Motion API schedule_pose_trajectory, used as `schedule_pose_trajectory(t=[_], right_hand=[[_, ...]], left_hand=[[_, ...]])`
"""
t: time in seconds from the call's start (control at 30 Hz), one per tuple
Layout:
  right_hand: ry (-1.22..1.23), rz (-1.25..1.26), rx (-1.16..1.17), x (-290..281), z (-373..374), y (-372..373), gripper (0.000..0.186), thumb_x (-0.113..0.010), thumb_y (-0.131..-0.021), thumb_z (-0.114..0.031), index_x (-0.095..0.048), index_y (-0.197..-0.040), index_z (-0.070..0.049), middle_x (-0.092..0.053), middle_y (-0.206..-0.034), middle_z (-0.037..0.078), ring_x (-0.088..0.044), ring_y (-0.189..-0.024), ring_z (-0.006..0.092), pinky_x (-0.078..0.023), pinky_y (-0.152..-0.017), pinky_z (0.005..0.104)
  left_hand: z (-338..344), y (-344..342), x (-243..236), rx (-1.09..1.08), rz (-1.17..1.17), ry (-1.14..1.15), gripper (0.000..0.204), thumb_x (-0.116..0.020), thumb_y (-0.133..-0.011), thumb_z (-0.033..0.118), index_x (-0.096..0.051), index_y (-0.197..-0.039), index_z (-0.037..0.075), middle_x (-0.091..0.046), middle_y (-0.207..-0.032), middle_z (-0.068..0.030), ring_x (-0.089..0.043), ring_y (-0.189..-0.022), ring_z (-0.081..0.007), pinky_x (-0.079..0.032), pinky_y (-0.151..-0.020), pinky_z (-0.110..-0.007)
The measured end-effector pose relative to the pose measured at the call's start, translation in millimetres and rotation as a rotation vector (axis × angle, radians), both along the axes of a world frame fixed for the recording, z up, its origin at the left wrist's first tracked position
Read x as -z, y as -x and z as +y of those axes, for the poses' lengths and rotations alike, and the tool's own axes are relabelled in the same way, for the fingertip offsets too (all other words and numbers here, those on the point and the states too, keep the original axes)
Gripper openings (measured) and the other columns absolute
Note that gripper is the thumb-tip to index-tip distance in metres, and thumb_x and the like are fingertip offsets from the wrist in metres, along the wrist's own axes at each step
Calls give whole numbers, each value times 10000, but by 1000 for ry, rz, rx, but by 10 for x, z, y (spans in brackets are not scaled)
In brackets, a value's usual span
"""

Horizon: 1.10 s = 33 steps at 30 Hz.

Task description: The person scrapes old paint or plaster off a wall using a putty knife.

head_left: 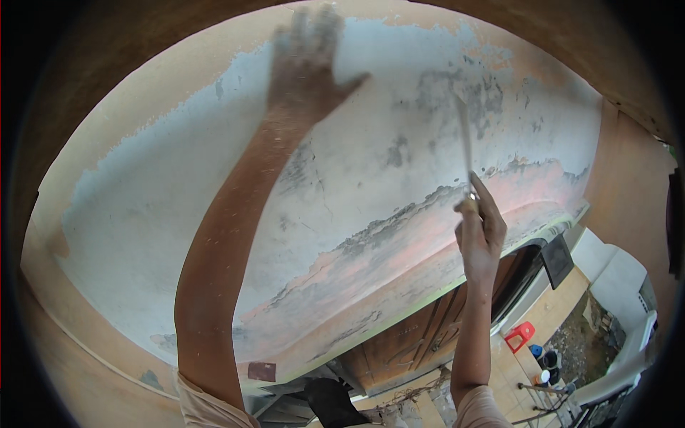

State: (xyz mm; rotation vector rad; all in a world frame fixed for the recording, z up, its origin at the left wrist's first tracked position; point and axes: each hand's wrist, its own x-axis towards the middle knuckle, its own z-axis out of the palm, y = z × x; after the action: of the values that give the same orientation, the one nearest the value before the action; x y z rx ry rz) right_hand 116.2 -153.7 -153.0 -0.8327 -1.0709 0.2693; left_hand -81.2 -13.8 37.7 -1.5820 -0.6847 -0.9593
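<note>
My left hand (305, 68) is raised high against the wall, fingers stretched and thumb spread, blurred by motion. It holds nothing; whether the palm touches the surface I cannot tell. Lower and to the right, my right hand (481, 232) is closed around the handle of a scraper (467, 139). Its thin blade points up, seen nearly edge-on before the wall. The wall (235, 135) is a broad patch of bare whitish plaster with grey stains, bordered by peeling orange-tan paint. Along its lower side runs a crumbling edge with a pinkish band (428, 232) beneath.
Below the wall are a ledge and a brown wooden door (407, 342). Down at the right stand a red plastic stool (519, 337), several small pots and a metal frame (546, 396) on tiles. A dark panel (556, 261) juts out near the door's top. Specks float near my left forearm.
</note>
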Motion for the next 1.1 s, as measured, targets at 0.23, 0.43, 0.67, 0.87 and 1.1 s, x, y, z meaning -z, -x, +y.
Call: schedule_pose_trajectory(t=[0.23,0.43,0.67,0.87,1.1], right_hand=[[-117,-526,217,-636,308,351,336,-528,-891,-40,-585,-1221,-7,-598,-782,142,-583,-667,231,-483,-639,345],[-49,-729,546,-879,327,552,321,-517,-905,-121,-605,-1200,-30,-576,-697,140,-623,-625,287,-504,-562,406],[9,-753,607,-995,292,602,308,-499,-913,-128,-625,-1179,-37,-597,-703,152,-629,-586,292,-522,-557,389],[25,-779,642,-1036,264,563,317,-489,-913,-142,-623,-1183,-41,-613,-718,159,-641,-606,296,-530,-577,399],[36,-808,626,-1026,195,569,319,-491,-896,-127,-632,-1170,-43,-617,-706,164,-649,-624,305,-539,-594,399]], left_hand=[[0,327,270,129,336,51,406,-622,-847,265,-584,-1175,28,-451,-1392,-100,-382,-1323,-238,-348,-1078,-400],[-136,232,297,226,157,49,564,-675,-782,264,-489,-1299,134,-462,-1366,21,-409,-1240,-204,-301,-1088,-437],[-134,267,309,149,223,134,753,-713,-708,333,-402,-1383,215,-414,-1416,49,-308,-1320,-182,-139,-1150,-477],[-117,221,317,156,186,148,774,-708,-699,346,-390,-1395,233,-384,-1446,65,-285,-1339,-179,-91,-1155,-525],[-132,245,330,125,208,154,740,-689,-719,361,-402,-1390,234,-430,-1418,78,-289,-1338,-179,-78,-1150,-532]])
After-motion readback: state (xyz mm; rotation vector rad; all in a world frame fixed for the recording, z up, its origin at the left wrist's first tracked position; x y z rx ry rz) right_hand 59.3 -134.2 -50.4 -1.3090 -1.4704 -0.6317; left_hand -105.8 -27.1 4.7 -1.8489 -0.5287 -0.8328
